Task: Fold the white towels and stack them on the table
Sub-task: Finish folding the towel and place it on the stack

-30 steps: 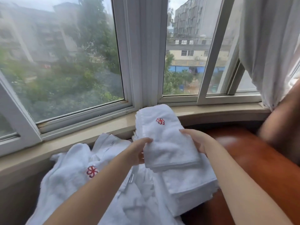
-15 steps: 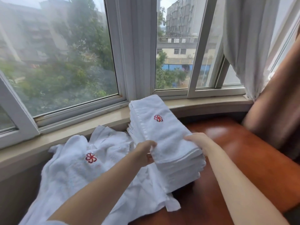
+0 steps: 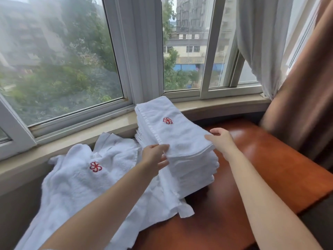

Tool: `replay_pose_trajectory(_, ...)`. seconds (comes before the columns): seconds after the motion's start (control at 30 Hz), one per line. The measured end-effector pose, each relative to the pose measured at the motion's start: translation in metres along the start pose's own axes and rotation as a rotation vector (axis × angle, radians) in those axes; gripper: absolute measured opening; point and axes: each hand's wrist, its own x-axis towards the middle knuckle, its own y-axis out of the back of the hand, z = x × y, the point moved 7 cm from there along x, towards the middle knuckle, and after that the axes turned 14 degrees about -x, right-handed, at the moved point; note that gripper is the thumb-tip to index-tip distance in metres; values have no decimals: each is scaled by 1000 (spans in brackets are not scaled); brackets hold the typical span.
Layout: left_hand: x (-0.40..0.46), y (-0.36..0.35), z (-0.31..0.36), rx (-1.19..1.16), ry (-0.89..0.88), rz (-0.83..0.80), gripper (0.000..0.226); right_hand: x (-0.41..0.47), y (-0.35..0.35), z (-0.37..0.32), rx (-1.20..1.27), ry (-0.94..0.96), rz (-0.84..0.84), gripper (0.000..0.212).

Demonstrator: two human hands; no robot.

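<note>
A bay window (image 3: 59,65) fills the upper half of the view, with white frames (image 3: 144,51) between its panes. Below it runs a beige sill (image 3: 221,105), curving from left to right. A sheer white curtain (image 3: 259,38) hangs at the right, just beside a brown drape (image 3: 304,87) that reaches down near the desk's far right corner. Through the left pane, green trees (image 3: 72,74) and hazy buildings (image 3: 28,33) show. Through the middle pane stands a tall grey block (image 3: 191,15), a lower building (image 3: 187,49) below it, and a blue shopfront (image 3: 187,66) at street level.
</note>
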Motion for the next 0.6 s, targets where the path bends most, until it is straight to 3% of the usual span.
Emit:
replay_pose_trajectory(0.07, -7, -4, 0, -20, 3, -27, 35, -2, 8, 1, 54, 4, 72, 28)
replay_pose_trajectory(0.2, -18, 11, -27, 89, 75, 35, 31, -17, -17, 35, -166, -77, -5, 17)
replay_pose_trajectory(0.33, -17, 4, -19, 20, -23, 52, 25, -26, 0, 25, -59, -55, 171, 18)
replay_pose_trajectory(0.43, -18, 4, -18, 97, -61, 59, 17, -31, -3, 21, -134, -102, 102, 14)
replay_pose_trajectory(0.53, -20, 23, -45, 173, 157, 74, 11, -42, -23, 35, -290, -157, -20, 24)
replay_pose_trajectory(0.6, -22, 29, -52, 108, 277, 39, 14, -46, -19, 34, -353, -148, 73, 35)
